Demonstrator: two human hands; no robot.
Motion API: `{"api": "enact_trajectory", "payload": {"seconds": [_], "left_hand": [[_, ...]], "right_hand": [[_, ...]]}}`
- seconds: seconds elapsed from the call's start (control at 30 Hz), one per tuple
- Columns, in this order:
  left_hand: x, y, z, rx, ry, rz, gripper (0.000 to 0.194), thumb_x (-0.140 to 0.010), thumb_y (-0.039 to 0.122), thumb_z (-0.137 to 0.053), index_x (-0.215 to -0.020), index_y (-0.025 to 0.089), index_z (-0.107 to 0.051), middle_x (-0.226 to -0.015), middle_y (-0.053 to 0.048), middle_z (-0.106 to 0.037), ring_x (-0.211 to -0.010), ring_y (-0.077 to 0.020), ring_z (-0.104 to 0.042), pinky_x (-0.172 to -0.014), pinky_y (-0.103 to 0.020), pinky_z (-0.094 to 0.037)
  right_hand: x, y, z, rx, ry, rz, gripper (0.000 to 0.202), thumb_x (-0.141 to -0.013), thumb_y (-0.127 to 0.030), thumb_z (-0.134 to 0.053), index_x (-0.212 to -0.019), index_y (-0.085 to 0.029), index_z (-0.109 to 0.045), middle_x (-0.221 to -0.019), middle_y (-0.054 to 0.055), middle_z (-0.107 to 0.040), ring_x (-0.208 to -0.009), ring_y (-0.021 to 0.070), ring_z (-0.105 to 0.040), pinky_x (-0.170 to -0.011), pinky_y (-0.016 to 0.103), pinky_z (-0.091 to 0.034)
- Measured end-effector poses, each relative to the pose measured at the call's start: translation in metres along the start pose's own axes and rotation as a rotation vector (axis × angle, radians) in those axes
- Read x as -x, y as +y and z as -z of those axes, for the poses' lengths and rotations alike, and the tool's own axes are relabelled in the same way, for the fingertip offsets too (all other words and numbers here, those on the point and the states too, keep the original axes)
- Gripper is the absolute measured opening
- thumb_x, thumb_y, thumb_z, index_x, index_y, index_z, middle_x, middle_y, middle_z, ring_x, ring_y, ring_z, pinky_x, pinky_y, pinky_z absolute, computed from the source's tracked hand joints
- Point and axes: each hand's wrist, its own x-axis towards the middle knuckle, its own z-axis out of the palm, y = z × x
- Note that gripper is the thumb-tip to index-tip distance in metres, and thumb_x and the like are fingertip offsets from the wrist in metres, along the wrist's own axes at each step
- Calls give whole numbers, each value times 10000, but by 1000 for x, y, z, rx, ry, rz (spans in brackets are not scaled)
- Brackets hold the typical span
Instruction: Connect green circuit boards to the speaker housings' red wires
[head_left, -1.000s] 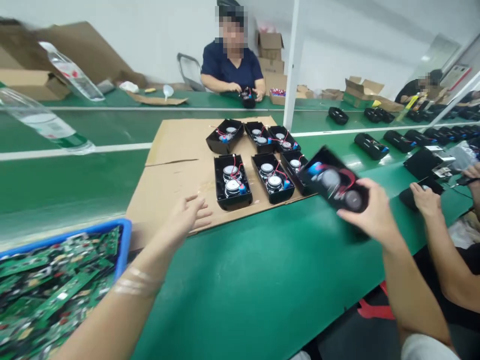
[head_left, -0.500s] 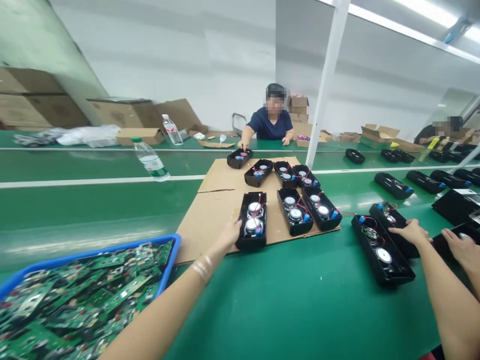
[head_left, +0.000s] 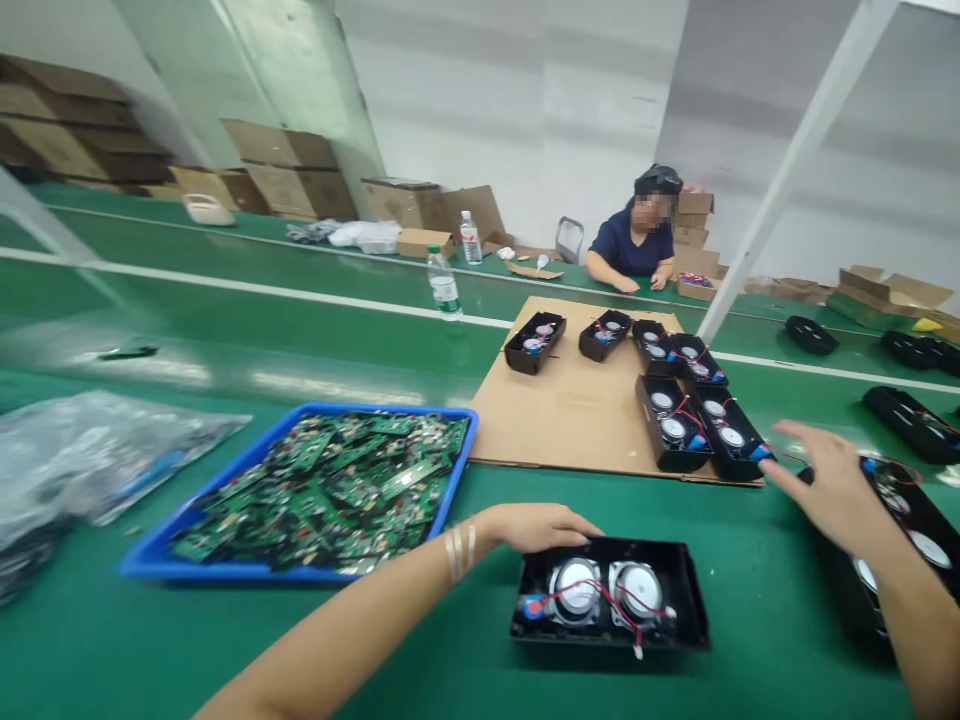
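A black speaker box (head_left: 615,645) lies crosswise in front of me, its two white-backed speakers, red wires and blue part facing up. My left hand (head_left: 540,527) grips its far left edge. To the right, my right hand (head_left: 832,485) is raised with fingers spread, holding nothing. It hovers over the near right side, by speaker boxes (head_left: 919,510) that it partly hides; one of these has a circuit board inside. Several more open speaker boxes (head_left: 675,425) rest on a cardboard sheet (head_left: 555,420) ahead.
A blue tray (head_left: 457,480) heaped with green circuit boards sits at left, beside a clear plastic bag (head_left: 112,440). A water bottle (head_left: 444,285) stands beyond. Across the bench sits a person (head_left: 637,240). A white post (head_left: 795,170) rises behind the cardboard.
My left hand has brought a speaker box off the cardboard towards me and turned it crosswise. My right hand has lifted off a box and opened. The person opposite has drawn their hand back.
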Motion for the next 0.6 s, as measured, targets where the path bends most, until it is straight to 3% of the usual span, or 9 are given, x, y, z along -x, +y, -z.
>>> {"api": "enact_trajectory", "payload": {"seconds": [0.07, 0.13, 0.23, 0.3, 0.4, 0.5, 0.6], "left_hand": [[-10, -2, -11, -33, -46, -8, 253, -732, 404, -682, -918, 245, -748, -952, -3, -763, -859, -198, -709, -771, -254, -537], [-13, -3, -13, -80, -21, 5, 246, -750, 322, -689, -976, 237, -731, -961, 1, -762, -856, -184, -702, -761, -238, -531], [3, -7, 5, -173, 149, 76, 280, -844, 276, -621, -1113, 208, -656, -1021, -25, -734, -916, -181, -677, -832, -308, -521], [24, -13, 32, -263, 354, 181, 275, -902, 291, -554, -1146, 178, -611, -1093, -62, -685, -981, -199, -646, -882, -399, -505], [60, -29, 79, -432, 707, 417, 282, -909, 309, -540, -1155, 176, -577, -1228, -97, -582, -1087, -238, -575, -930, -480, -464], [85, -49, 117, -566, 936, 641, 344, -889, 305, -571, -1202, 164, -539, -1273, -109, -535, -1119, -268, -545, -924, -505, -458], [89, -63, 138, -623, 1014, 799, 351, -884, 311, -578, -1196, 156, -542, -1260, -116, -542, -1114, -276, -546, -908, -504, -466]], "right_hand": [[22, -64, -11, -154, -80, 271, 290, -834, -430, -562, -1051, -240, -595, -1048, 121, -617, -1047, 314, -548, -869, 473, -446], [52, -119, -26, -266, -268, 490, 211, -825, -320, -609, -1027, -262, -596, -968, 73, -624, -897, 243, -592, -762, 388, -504], [97, -165, -60, -246, -401, 651, 481, -604, -317, -820, -1023, -233, -599, -924, 57, -628, -772, 232, -583, -636, 353, -504], [118, -171, -83, -234, -352, 686, 582, -516, -346, -861, -1020, -217, -600, -890, 57, -639, -733, 242, -575, -603, 356, -481], [128, -161, -100, -300, -315, 645, 326, -700, -272, -733, -997, -233, -603, -783, 37, -642, -681, 212, -560, -586, 318, -446], [116, -150, -86, -402, -436, 587, 140, -864, -177, -538, -956, -250, -614, -737, 24, -638, -657, 174, -561, -594, 290, -461], [101, -148, -64, -525, -482, 517, 138, -912, -213, -489, -888, -248, -620, -729, 27, -634, -665, 167, -582, -584, 278, -488]]}}
